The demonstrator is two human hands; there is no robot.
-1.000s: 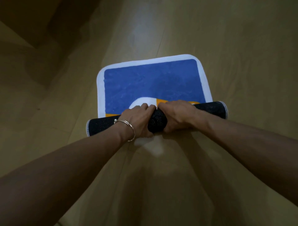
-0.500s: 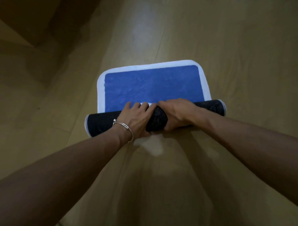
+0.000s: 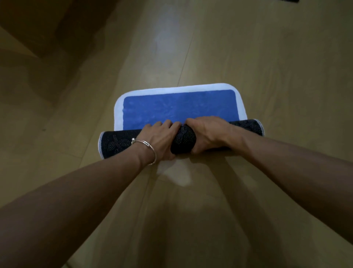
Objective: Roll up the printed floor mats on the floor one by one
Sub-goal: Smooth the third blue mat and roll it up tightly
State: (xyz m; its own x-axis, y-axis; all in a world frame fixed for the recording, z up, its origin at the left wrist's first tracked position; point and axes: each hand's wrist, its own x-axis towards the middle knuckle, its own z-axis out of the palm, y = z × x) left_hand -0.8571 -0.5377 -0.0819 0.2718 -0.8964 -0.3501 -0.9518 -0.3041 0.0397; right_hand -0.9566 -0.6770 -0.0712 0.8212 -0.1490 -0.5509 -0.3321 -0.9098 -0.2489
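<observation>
A printed floor mat (image 3: 177, 107), blue with a white border, lies on the wooden floor and is mostly rolled. Its rolled part (image 3: 118, 143) is a dark cylinder with a dotted black backing facing out. A short flat strip of blue remains beyond the roll. My left hand (image 3: 160, 139), with a silver bracelet on the wrist, grips the roll left of its middle, fingers curled over the top. My right hand (image 3: 208, 134) grips the roll just right of the middle, beside the left hand. The roll's centre shows between both hands.
Light wooden floorboards (image 3: 267, 57) surround the mat. A dark shadowed wall or furniture edge (image 3: 28, 28) runs across the top left. A small dark object (image 3: 288, 1) peeks in at the top right edge.
Both hands have pushed the roll away from me. The white and orange print has disappeared into the roll, and the flat blue strip has become shorter.
</observation>
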